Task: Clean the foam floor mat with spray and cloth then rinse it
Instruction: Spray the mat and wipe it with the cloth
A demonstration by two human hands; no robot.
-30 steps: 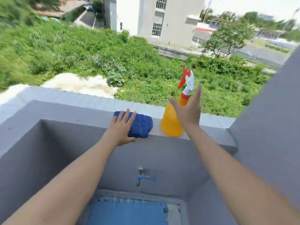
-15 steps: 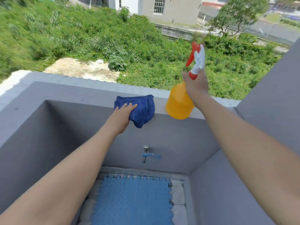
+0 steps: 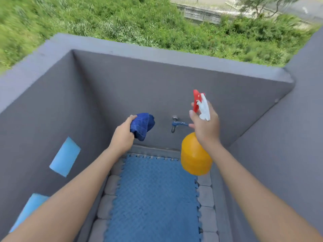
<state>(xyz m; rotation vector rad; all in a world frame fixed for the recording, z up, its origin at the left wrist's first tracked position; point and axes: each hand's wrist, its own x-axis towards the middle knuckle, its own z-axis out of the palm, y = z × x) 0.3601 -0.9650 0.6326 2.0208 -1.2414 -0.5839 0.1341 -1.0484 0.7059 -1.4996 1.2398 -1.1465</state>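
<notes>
the left hand (image 3: 123,137) is curled tight around a bunched-up dark blue fluffy cloth (image 3: 143,125). the cloth sticks out past the fingers and hangs in the air in front of the grey wall (image 3: 139,88).

the right hand (image 3: 205,125) holds a round orange plastic spray bottle (image 3: 195,155) by its neck. the fingers wrap around the neck just under the red and white spray top (image 3: 201,104). the fat orange part hangs down below the hand, tilted a little. the bottle is up in the air and touches nothing else.

down below both hands lies a blue foam floor mat (image 3: 153,198) with bumpy skin and puzzle-tooth edges. it lies flat on grey stone floor blocks (image 3: 206,194) at the bottom of a deep grey walled pit.

a small blue tap (image 3: 176,124) sticks out of the far wall, between the two hands and above the far edge of the mat.

two light blue patches (image 3: 65,157) show on the left wall.

over the top of the wall grows green grass and bushes (image 3: 122,23).
</notes>
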